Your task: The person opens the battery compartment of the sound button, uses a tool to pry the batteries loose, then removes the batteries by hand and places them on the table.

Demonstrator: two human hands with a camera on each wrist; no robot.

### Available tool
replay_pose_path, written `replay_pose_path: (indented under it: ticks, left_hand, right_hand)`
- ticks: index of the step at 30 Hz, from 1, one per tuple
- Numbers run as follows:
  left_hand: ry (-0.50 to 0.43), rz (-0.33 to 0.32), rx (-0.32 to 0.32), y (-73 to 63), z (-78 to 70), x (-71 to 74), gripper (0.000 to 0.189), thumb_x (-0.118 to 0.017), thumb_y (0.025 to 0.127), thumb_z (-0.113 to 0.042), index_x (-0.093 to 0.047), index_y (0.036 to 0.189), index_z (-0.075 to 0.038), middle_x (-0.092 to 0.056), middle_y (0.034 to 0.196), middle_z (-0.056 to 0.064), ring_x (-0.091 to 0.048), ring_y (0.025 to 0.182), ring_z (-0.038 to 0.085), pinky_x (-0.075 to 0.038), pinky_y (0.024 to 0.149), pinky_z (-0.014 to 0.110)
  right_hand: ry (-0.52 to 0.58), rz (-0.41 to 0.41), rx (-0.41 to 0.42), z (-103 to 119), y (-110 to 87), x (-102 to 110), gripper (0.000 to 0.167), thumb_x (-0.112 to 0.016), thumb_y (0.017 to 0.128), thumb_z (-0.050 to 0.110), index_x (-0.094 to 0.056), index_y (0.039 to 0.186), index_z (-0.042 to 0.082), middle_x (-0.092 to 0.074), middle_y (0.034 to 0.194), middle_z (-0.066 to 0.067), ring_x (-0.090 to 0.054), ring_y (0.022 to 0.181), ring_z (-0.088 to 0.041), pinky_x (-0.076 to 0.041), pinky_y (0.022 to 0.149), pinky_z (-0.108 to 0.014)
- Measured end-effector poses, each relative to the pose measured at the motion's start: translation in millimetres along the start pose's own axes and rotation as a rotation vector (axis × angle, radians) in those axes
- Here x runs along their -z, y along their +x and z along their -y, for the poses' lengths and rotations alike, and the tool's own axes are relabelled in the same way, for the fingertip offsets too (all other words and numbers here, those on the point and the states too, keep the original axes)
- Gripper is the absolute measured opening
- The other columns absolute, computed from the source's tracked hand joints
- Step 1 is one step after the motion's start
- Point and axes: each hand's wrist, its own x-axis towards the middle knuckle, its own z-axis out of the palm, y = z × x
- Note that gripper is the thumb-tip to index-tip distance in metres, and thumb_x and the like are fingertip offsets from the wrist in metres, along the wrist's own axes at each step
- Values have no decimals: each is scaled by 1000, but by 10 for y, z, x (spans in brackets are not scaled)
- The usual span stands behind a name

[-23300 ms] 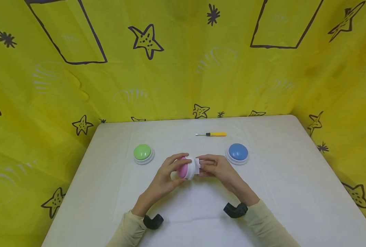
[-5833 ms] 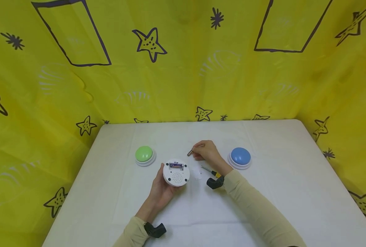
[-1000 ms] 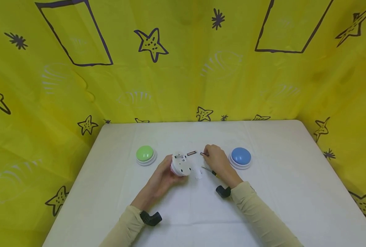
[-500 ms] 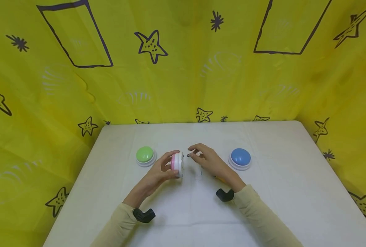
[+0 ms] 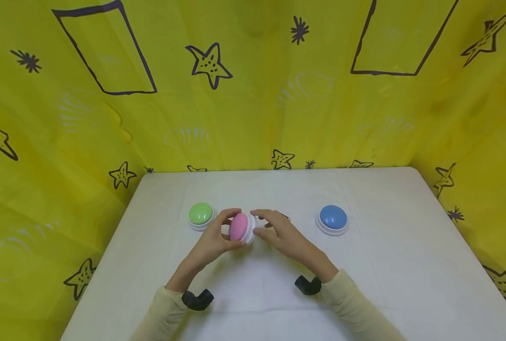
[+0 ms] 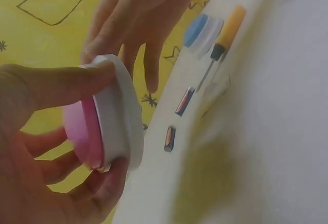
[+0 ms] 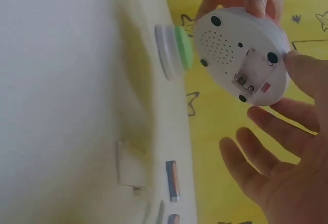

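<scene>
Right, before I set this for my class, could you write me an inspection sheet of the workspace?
Surface: white tabletop, faintly creased.
Job's things: pink button held up, its battery bay uncovered, no battery seen inside; two batteries, a loose white cover and a yellow-handled screwdriver lie on the tabletop.
Clutter: nothing seen beyond the green button and blue button, one to each side.
Hands: left hand grips the pink button; right hand is at its base, fingers spread; whether it grips is unclear.
Cables: nothing seen.
Surroundings: yellow curtain with starfish prints behind and at both sides.
</scene>
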Motion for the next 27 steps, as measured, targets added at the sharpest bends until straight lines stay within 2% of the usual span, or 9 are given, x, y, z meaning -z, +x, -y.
replay_pose_path:
  ticks: [3, 6, 10, 15, 22, 27]
  left_hand:
    - [98, -39, -37, -28, 6, -27, 80, -90, 78, -3, -53, 147, -14, -58, 138, 11, -59, 116, 29, -59, 89, 33]
    - [169, -63, -77, -46, 26, -63, 79, -90, 75, 3, -56, 145, -11, -60, 141, 12, -59, 123, 28, -59, 96, 40]
    - [254, -89, -140, -49, 75, -108, 77, -90, 71, 7, -59, 140, -6, -64, 140, 14, -58, 129, 32, -54, 107, 52]
    - [360, -123, -185, -42, 132, -132, 74, -92, 68, 5, -64, 136, -5, -67, 137, 14, -56, 123, 31, -50, 103, 52]
    - [380, -136, -179, -5, 231, -142, 72, -93, 67, 3, -67, 134, -4, -68, 138, 16, -56, 124, 34, -48, 101, 49]
    - [383, -128, -153, 6, 293, -155, 71, -93, 67, 3, -67, 134, -3, -67, 139, 16, -56, 123, 34, -48, 101, 51]
  right_hand:
    - [-88, -26, 67, -55, -7, -65, 51, -68, 102, 28, -54, 148, 14, -61, 147, -5, -52, 135, -26, -49, 111, -50]
    - [-191, -51, 140, -118, -8, -146, 49, -70, 100, 27, -57, 144, 11, -64, 141, -6, -49, 137, -28, -45, 114, -52]
    - [-305, -59, 129, -138, -17, -236, 49, -73, 98, 29, -59, 141, 12, -67, 139, -5, -47, 140, -32, -45, 115, -55]
    - [-414, -71, 93, -117, -9, -320, 50, -77, 95, 31, -62, 137, 11, -70, 135, -6, -49, 139, -36, -46, 113, -58]
    - [-534, -45, 42, -147, 29, -428, 49, -75, 96, 34, -63, 137, 10, -70, 133, -6, -49, 139, -34, -46, 113, -57]
    - [-550, -22, 26, -151, 32, -471, 47, -74, 97, 33, -62, 136, 10, -70, 131, -6, -50, 137, -33, -47, 110, -54]
